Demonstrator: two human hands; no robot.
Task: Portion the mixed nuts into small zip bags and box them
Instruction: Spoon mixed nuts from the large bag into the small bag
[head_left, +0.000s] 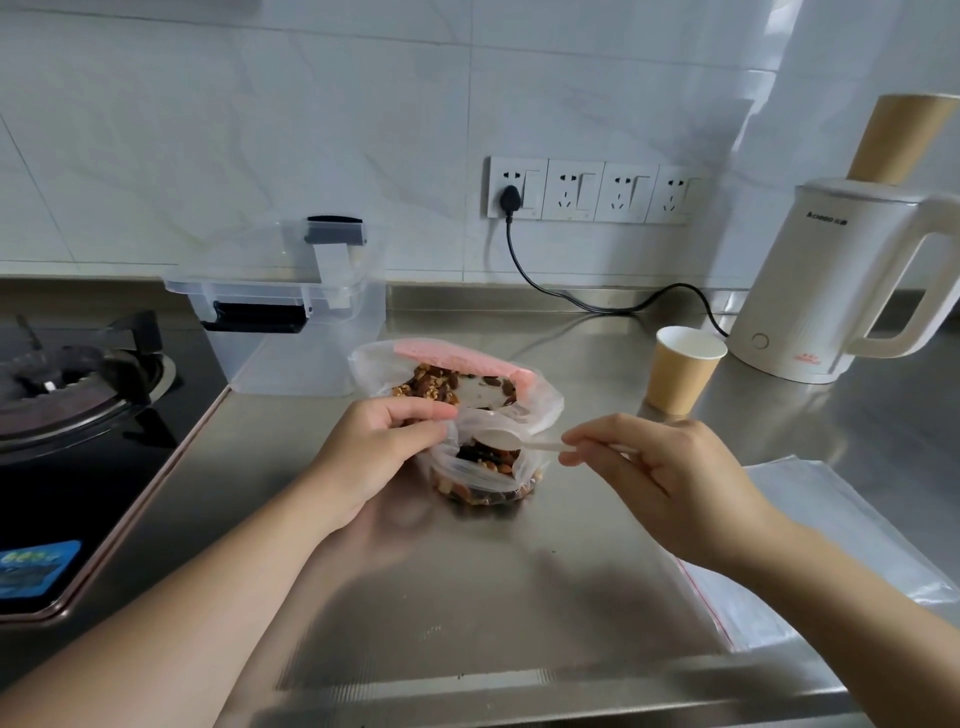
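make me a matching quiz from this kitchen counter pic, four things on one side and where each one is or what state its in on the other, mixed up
Things:
1. white plastic spoon
2. brown paper cup
3. clear plastic storage box
4. small clear zip bag

Places or states:
A. stands beside the white electric kettle
B. held open by the left hand, part filled with nuts
C. pinched by the right hand, bowl over a bag mouth
D. next to the gas stove, lid ajar

Pairs: 1-C, 2-A, 3-D, 4-B

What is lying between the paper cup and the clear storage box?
In the head view, the big nut bag with its pink zip strip lies between the paper cup and the clear storage box.
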